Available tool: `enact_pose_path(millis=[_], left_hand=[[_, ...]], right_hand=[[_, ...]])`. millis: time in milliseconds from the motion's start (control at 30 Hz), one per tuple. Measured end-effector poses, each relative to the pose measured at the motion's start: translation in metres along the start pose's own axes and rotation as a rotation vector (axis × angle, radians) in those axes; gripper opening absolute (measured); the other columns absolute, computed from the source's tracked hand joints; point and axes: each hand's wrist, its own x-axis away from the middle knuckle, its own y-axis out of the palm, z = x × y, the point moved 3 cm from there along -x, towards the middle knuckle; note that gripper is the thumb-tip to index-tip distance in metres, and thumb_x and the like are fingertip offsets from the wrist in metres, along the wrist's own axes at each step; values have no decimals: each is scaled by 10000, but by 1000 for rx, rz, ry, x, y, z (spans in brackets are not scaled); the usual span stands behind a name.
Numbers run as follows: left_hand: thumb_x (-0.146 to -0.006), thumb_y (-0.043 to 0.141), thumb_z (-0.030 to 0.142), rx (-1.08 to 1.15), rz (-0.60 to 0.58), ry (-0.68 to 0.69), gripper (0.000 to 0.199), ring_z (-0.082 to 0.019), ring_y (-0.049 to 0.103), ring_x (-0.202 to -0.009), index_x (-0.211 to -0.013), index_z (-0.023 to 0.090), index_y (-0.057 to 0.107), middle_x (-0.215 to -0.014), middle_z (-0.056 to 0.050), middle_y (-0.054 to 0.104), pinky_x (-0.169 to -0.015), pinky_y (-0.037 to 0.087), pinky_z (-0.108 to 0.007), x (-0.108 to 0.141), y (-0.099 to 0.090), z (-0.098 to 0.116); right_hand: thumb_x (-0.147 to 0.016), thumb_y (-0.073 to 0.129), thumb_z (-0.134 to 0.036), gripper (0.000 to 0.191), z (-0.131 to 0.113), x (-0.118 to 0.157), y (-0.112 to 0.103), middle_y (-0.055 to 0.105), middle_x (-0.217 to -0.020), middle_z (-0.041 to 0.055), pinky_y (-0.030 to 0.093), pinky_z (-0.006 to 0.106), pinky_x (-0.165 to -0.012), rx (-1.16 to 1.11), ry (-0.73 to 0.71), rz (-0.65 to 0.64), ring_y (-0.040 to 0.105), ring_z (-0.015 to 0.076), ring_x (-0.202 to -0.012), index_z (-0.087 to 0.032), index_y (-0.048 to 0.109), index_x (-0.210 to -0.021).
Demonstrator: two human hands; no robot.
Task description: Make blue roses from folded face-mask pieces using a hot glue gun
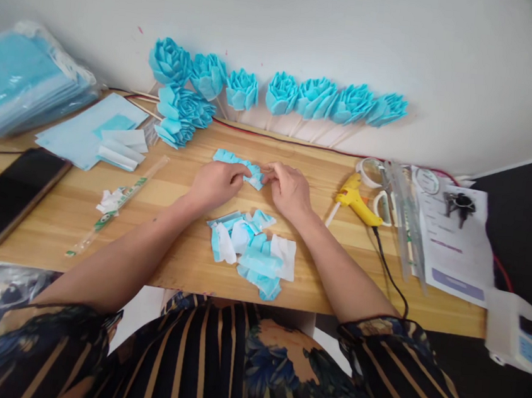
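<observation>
A light blue strip of crinkled, paper-like material (255,176) with a scalloped edge lies across the middle of the table. My left hand (217,186) is closed, its thumb and forefinger pinching the strip, and covers part of its middle. At the strip's right end, my right hand (290,190) is closed too, with curled fingertips pinching that end. Nearer to me, between my forearms, sits a loose pile of blue and white scraps (260,258). Behind my hands, several blue paper flowers (283,93) on thin sticks lean against the wall.
A yellow glue gun (358,199) with a black cord rests at right, beside scissors (381,208), clear plastic sleeves (401,219), printed paper (454,257) and keys (461,204). To the left are a phone (12,198), a clear wrapper (120,203), blue sheets (75,135) and a bagged stack (26,82).
</observation>
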Motion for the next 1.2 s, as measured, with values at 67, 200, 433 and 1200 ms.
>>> enact_pose_path(millis=[67,200,433,1200], left_hand=[[-871,459,200,-4,-26,30,408,-205,704,-825,-1114,266,780,-978,-49,792,-735,496,-287,0,0,1],[-881,469,205,-70,-82,67,406,-198,696,-797,-1130,305,773,-943,-49,794,-723,491,-288,2,1,4],[-920,472,256,-160,-107,115,375,-232,711,-866,-1146,318,765,-1015,-69,787,-723,491,-308,3,9,1],[-931,475,240,-220,-179,60,380,-231,704,-901,-1187,319,744,-1048,-53,781,-739,481,-301,1,9,2]], right_hand=[[-775,420,-21,441,0,0,0,776,-900,25,467,404,-850,4,2,-1,671,264,-947,-223,611,-1119],[-768,418,-21,447,0,0,0,774,-903,26,468,400,-849,8,7,-8,669,263,-947,-222,612,-1117],[-770,417,-18,444,0,-1,1,773,-891,15,462,391,-857,5,8,-16,665,255,-945,-224,613,-1111],[-729,371,-41,450,5,2,-5,748,-858,-5,519,334,-862,-383,8,109,697,176,-853,-228,573,-1085]])
